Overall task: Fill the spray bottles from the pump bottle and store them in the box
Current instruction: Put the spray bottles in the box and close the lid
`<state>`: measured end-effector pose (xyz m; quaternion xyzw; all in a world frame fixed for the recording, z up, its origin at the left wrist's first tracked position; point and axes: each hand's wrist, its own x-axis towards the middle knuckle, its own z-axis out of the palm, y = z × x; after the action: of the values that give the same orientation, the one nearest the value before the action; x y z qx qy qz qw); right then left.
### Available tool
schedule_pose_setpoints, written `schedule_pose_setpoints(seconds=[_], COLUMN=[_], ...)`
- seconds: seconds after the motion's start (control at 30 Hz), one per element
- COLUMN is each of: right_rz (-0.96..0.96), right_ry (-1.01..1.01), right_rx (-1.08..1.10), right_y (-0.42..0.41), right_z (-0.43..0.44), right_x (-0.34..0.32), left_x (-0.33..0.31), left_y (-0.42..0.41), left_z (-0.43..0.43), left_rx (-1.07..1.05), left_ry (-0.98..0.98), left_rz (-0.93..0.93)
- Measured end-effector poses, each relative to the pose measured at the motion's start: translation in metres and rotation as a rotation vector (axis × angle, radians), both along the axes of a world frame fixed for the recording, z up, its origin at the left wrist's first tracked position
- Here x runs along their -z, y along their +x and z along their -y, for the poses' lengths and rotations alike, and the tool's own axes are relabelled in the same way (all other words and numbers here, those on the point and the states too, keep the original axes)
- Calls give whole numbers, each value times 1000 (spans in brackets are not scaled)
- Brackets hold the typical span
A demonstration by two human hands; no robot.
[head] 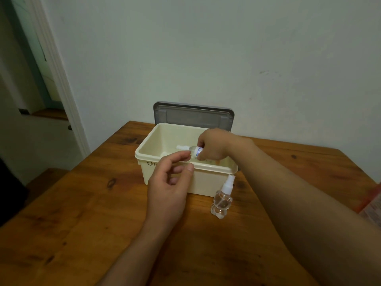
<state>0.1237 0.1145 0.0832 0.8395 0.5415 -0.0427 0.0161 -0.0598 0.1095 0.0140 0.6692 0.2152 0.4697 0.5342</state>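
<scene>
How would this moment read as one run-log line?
right hand: holds labelled bottle sideways in box opening | left hand: empty, at box front | bear-shaped spray bottle: upright on table, outside box

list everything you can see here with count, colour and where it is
table: 1, brown wood, fills the lower frame
box: 1, cream, open, on the table near the wall
lid: 1, grey, upright behind the box
labelled bottle: 1, clear with a white top and blue lettering, lying sideways over the inside of the box
spray bottle: 1, clear, bear-shaped with a white top, upright on the table by the box's front right corner
patterned item: 1, reddish, at the right edge, too cut off to tell
door frame: 1, white, left
right hand: 1, grips the labelled bottle
left hand: 1, fingers loosely curled, before the box front
</scene>
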Motion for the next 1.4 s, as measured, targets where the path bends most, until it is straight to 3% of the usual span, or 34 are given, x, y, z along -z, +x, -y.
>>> schedule_pose_setpoints(seconds=[0.8, 1.23, 1.4], right_rz=[-37, -31, 12], right_ry=[-280, -227, -100], right_rx=[-43, -35, -19], right_y=[2, -4, -5], right_z=[-13, -2, 3], right_x=[17, 10, 6], left_x=[1, 10, 10], left_y=[2, 5, 10], left_z=[5, 15, 22], left_rx=[68, 80, 113], left_ry=[69, 376, 415], left_rz=[-46, -453, -591])
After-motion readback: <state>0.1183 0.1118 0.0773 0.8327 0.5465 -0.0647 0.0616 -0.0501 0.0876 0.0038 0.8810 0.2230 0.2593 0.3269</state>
